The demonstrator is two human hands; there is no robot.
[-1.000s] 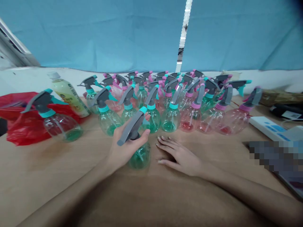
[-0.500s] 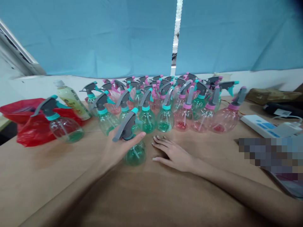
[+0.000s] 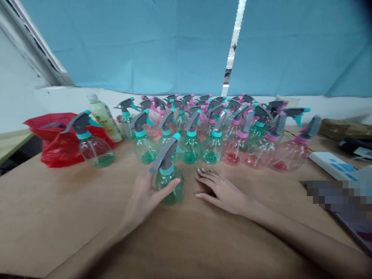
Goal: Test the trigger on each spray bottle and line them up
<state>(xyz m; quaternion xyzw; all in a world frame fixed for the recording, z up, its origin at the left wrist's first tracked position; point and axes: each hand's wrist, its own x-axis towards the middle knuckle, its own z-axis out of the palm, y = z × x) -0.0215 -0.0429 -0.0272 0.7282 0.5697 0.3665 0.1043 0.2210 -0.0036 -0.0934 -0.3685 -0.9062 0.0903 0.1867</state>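
Observation:
A clear green spray bottle [image 3: 171, 177] with a turquoise collar and grey trigger head stands upright on the table in front of me. My left hand [image 3: 145, 195] is wrapped round the side of its body, thumb across the front; the other fingers are hidden behind it. Palm down on the wood, my right hand [image 3: 225, 192] lies flat with fingers stretched out, holding nothing. Just beyond its fingertips stands a green spray bottle [image 3: 213, 149], in a front row with another green bottle [image 3: 192, 149] and a pink one [image 3: 232, 151].
Several more green and pink spray bottles crowd the back. At left, a single green bottle [image 3: 97, 153] stands before a red plastic bag [image 3: 55, 145] and a drink bottle [image 3: 106, 118]. A white power strip [image 3: 331, 164] and a blurred-out flat object [image 3: 343, 211] lie at right.
My left hand has slid down from the bottle's neck to its body. The view has turned slightly left, shifting everything rightward. My right hand stays flat on the table.

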